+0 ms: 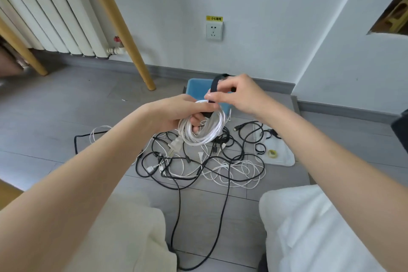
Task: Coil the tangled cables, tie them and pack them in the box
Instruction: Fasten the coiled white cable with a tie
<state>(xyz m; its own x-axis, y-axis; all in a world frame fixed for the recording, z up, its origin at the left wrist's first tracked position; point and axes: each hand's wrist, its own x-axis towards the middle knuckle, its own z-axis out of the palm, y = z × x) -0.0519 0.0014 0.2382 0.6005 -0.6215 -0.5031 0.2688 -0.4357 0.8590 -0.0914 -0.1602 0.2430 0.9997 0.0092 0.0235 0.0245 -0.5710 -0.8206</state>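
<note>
Coil: we see a round bundle of thin white cable (204, 130), many loops stacked together, raised above the floor, with a white plug (174, 146) dangling from its lower left edge.
Left hand: our left hand (176, 112) grips the coil, fingers curled through its centre and thumb over the top.
Right hand: our right hand (237, 95) pinches a dark fabric strap (215, 86) between thumb and fingertips; the strap arches up from the top of the coil.
Strap end: a dark end of it lies against the coil, under our left fingers.
Box: a blue plastic box (196, 88) sits just behind both hands.
Tangle: black and white loose cables (198, 161) sprawl on the grey floor below the hands.
Tray: a white tray (284, 157), below and right of our right hand, holds small dark ties.
</note>
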